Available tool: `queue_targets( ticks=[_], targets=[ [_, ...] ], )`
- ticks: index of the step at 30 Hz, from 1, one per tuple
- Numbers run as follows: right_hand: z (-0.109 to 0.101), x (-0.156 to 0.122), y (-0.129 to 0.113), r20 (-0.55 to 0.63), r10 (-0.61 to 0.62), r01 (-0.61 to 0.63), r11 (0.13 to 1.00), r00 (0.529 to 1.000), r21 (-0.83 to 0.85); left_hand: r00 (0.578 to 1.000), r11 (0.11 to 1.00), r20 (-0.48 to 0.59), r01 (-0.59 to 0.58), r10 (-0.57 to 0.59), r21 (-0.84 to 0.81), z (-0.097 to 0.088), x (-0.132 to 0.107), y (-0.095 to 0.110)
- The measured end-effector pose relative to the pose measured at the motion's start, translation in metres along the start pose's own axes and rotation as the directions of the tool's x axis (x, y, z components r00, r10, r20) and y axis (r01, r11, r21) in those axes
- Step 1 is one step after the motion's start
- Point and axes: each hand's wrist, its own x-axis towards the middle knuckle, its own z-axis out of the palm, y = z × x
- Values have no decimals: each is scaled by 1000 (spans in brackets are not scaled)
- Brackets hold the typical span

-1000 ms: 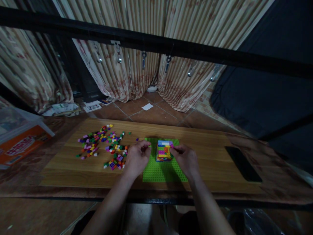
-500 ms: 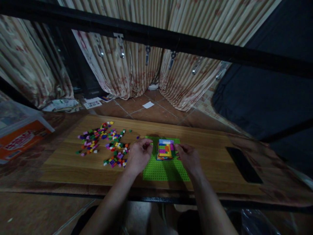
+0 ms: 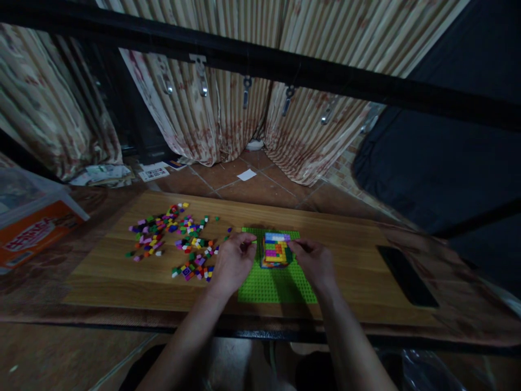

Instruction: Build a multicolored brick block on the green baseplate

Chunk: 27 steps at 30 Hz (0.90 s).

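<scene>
A small multicoloured brick block (image 3: 275,250) stands on a green studded baseplate (image 3: 274,282) on the wooden board (image 3: 122,271). My left hand (image 3: 234,260) rests just left of the block, its fingers curled in a pinch; what they hold is too small to make out. On the block's right side, my right hand (image 3: 313,260) has its fingers curled, fingertips against the block. A scatter of several small coloured bricks (image 3: 175,241) lies on the board to the left of my left hand.
A black phone (image 3: 407,274) lies at the board's right end. An orange and white box (image 3: 32,231) sits far left. Striped curtains (image 3: 228,114) hang behind, with a black bar (image 3: 260,65) across the view and papers (image 3: 106,174) on the tiled floor.
Both hands stay at the block's sides with only slight finger shifts. The camera has tilted a little, so the board sits slightly differently in view.
</scene>
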Motion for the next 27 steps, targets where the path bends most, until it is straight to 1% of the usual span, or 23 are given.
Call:
queue_targets(
  ticks=[6, 8, 11, 14, 16, 19, 22, 24, 27],
  targets=[
    [-5, 0, 5, 41, -79, 82, 994, 996, -71, 999, 999, -11, -40, 39, -24, 3, 0, -1],
    [-7, 0, 5, 82, -111, 118, 989, 990, -84, 999, 998, -9, -50, 49, -39, 5, 0, -3],
    [-10, 1, 7, 143, -110, 118, 992, 984, -49, 999, 997, 5, -44, 44, -64, 9, 0, -6],
    [-11, 2, 10, 201, -87, 78, 996, 976, 52, 999, 995, 31, -30, 33, -92, 13, -1, -6],
    [-10, 3, 11, 227, -49, 23, 993, 973, 116, 998, 993, 50, -21, 27, -118, 16, -1, -5],
    [-11, 3, 8, 226, 33, -85, 971, 974, 223, 998, 991, 64, -9, 18, -136, 19, -1, -2],
    [-13, 3, 0, 211, 98, -165, 930, 973, 330, 998, 993, 62, -12, 19, -114, 21, -2, -1],
    [-14, 3, -5, 212, 118, -190, 913, 970, 361, 998, 996, 63, -21, 27, -92, 21, -2, -1],
    [-14, 3, -10, 229, 110, -189, 914, 967, 359, 998, 997, 56, -35, 39, -67, 21, -3, 1]
  ],
)
